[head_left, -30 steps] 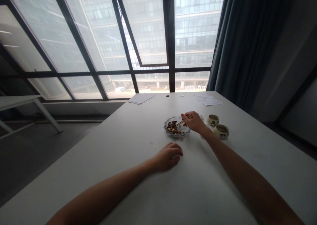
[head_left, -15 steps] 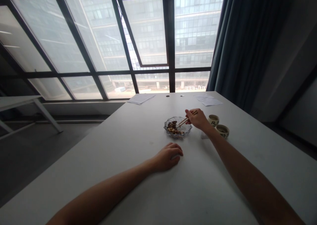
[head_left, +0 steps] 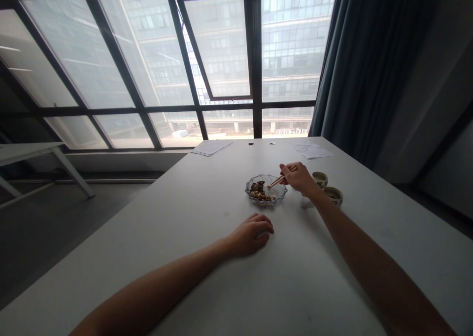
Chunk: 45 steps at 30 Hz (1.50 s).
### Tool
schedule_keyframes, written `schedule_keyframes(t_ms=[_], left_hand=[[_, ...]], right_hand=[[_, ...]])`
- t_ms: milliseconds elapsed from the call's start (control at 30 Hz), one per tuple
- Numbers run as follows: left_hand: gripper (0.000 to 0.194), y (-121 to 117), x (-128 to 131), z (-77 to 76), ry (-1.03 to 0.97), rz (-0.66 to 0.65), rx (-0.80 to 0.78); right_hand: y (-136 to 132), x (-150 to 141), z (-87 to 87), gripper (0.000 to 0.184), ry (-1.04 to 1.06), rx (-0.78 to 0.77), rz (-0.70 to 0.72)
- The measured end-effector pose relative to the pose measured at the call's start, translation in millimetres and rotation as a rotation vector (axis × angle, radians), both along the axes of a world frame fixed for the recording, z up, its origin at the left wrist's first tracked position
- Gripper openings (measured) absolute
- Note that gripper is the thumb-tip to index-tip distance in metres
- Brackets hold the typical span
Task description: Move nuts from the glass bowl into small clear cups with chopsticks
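In the head view my right hand [head_left: 298,177] is closed around a pair of wooden chopsticks [head_left: 280,180]. Their tips reach over the inside of a clear glass bowl [head_left: 284,194] with a scalloped rim. A small pale piece seems to be at the tips, too small to name. Brown and pale nut-like pieces [head_left: 258,190] lie mostly in the left and front of the bowl. On the white table, in front of the bowl, rests my left hand [head_left: 252,235], its fingers loosely bent, thumb apart, holding nothing.
Two cream cups with dark characters, a farther one [head_left: 320,179] and a nearer one [head_left: 333,196], stand beside my right forearm. Papers lie at the far left [head_left: 211,148] and far right [head_left: 313,151] of the table. Windows and a dark curtain [head_left: 351,80] are behind.
My right hand and the chopsticks have shifted slightly right, drawing the tips away from the pile of pieces. My left hand stays where it was.
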State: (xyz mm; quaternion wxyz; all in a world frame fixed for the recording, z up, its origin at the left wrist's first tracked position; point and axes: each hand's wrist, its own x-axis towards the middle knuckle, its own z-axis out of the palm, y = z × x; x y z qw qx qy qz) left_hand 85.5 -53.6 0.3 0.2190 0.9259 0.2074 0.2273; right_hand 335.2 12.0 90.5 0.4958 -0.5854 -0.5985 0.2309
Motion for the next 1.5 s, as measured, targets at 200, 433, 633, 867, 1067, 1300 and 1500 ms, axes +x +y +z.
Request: schedule_keyframes(t_ms=[200,433,633,867,1067,1300,1500], left_hand=[[0.021,-0.5,0.1,0.9,-0.004,-0.003,-0.001],[0.02,0.2,0.9,1.5,-0.001,-0.001,-0.011],[0.02,-0.2,1.4,2.0,0.001,0.005,-0.018],[0.02,0.4,1.3,0.6,0.003,0.0,-0.014],[0.021,1.4,2.7,-0.8,0.006,0.005,-0.006],[0.021,1.4,4.1,0.7,0.002,0.002,-0.003],[0.022,1.1,3.0,0.9,0.01,0.004,-0.005]], right_hand=[[-8.7,-7.9,8.4,0.038,0.027,-0.07,0.025],[-9.0,-7.1,8.6,0.037,0.037,-0.047,0.035],[-7.6,-5.6,5.6,0.034,-0.003,-0.021,0.054],[-3.9,-1.6,1.2,0.033,-0.049,0.04,0.056],[-2.4,-1.6,-1.4,0.029,-0.07,0.028,0.13],[2.9,1.6,-8.2,0.032,-0.09,0.027,0.186],[0.6,-1.0,-5.3,0.035,-0.085,0.025,0.157]])
